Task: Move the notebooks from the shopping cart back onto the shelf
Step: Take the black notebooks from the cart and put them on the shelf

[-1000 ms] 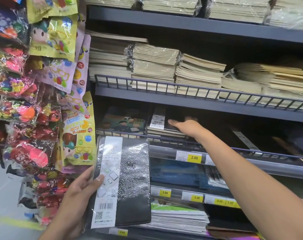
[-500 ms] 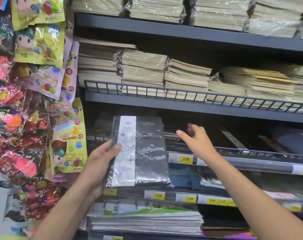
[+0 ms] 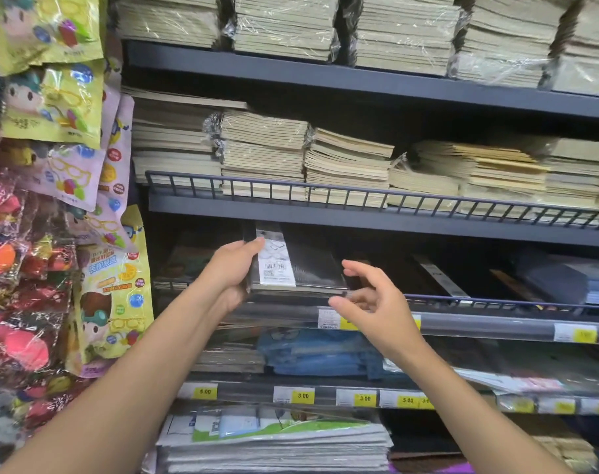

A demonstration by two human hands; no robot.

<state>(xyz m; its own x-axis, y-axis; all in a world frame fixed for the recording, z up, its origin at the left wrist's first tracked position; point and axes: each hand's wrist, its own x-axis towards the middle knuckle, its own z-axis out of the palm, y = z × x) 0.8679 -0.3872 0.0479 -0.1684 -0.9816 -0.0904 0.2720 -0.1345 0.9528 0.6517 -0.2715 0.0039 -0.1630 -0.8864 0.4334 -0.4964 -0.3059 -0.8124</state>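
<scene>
Here, notebook (image 3: pixel 303 265) @ dark shelf (image 3: pixel 479 325).

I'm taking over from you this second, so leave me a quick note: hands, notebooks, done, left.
Left hand grips the black notebook's left edge; the notebook lies on a stack on the shelf.
Right hand open, fingers loose by its front right corner.
Done: notebook onto the shelf stack.
Left: release it; the cart is out of view, so remaining notebooks unknown.

Your left hand (image 3: pixel 233 268) gripped the black notebook (image 3: pixel 308 265) by its left edge, flat on the shelf (image 3: pixel 479 326). Right hand (image 3: pixel 369 302) at its near right corner, fingers loose.
</scene>
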